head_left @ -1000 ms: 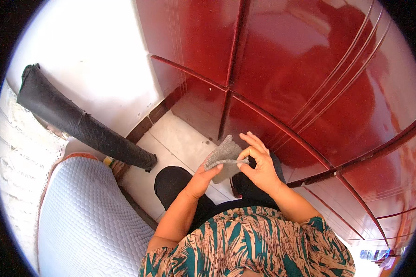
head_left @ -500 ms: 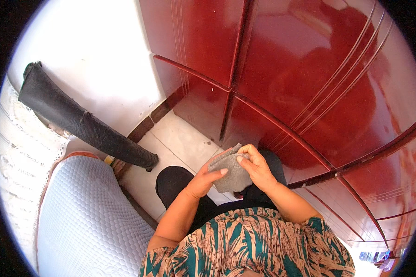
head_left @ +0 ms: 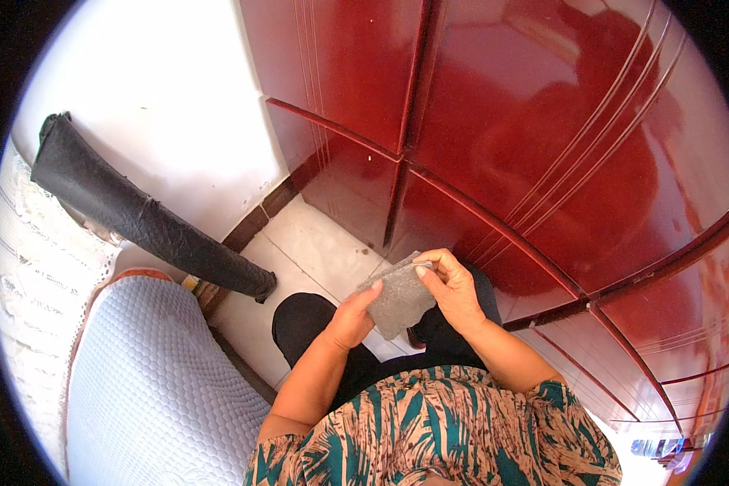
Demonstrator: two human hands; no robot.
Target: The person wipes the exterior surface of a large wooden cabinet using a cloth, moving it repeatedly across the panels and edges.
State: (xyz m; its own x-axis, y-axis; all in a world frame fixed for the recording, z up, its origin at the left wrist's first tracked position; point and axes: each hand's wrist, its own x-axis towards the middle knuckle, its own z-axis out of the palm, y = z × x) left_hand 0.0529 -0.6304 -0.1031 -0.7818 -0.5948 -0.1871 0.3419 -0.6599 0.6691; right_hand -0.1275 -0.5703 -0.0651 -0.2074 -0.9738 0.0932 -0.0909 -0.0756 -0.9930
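Since earlier, both hands fold the grey cloth smaller: left hand pinches its lower edge, right hand fingertips grip the top; coarse, flat rag.

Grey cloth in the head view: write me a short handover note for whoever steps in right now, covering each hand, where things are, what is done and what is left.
Left hand: grips the lower left edge of the grey cloth, thumb on top.
Right hand: fingers pinch the cloth's top edge.
Cloth: folded to a small pad, held at waist height in front of the glossy red cabinet doors, not touching them.
Beside: a black wrapped roll leans on the white wall; a white quilted cushion is at the left.
Done: cloth is folded small.
Left: cloth has not met any surface.
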